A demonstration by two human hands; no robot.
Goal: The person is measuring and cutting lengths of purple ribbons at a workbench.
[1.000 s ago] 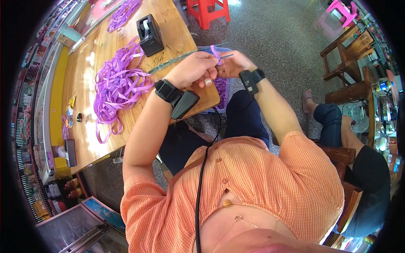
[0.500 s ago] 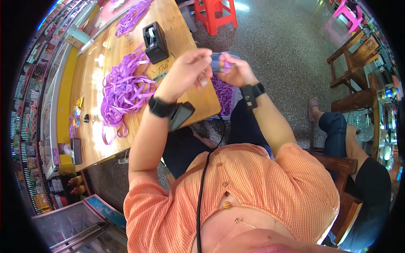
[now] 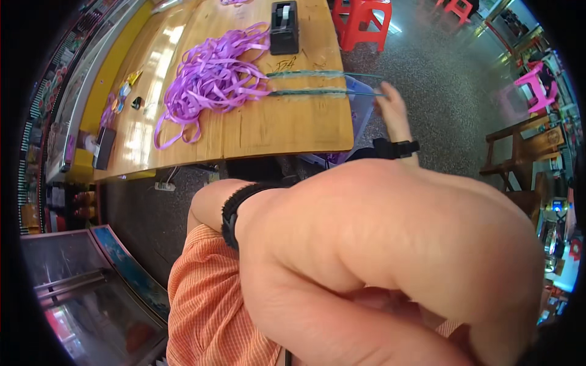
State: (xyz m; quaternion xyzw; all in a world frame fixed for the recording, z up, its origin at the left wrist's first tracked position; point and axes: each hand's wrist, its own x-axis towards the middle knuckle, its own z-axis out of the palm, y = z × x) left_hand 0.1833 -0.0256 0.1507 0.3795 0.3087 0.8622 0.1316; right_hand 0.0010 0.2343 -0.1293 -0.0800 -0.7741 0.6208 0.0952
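Note:
My left hand [image 3: 390, 226] is very close to the view and fills its lower middle, a black band at its wrist. Its fingers and thumb curl round toward the lower right; the fingertips and whatever they hold are hidden. Past the table's right edge, my right hand [image 3: 394, 113] has its fingers loosely apart by the tips of two thin dark green rods [image 3: 308, 93]. Whether it touches them I cannot tell. Clear tape fixes the rods to the table, and their ends jut over the edge. At their other end lies a loose heap of purple ribbon [image 3: 213, 76].
A black tape dispenser [image 3: 284, 30] stands behind the rods on the wooden table [image 3: 274, 131]. Below the table edge is a translucent bin [image 3: 360, 110]. A red stool [image 3: 361, 24] stands beyond, with a pink stool [image 3: 536, 88] and wooden chair [image 3: 519, 146] at right.
My left hand has come back from the rods to close before the view. The right hand no longer pinches the purple ribbon piece. The view has shifted, uncovering both rods.

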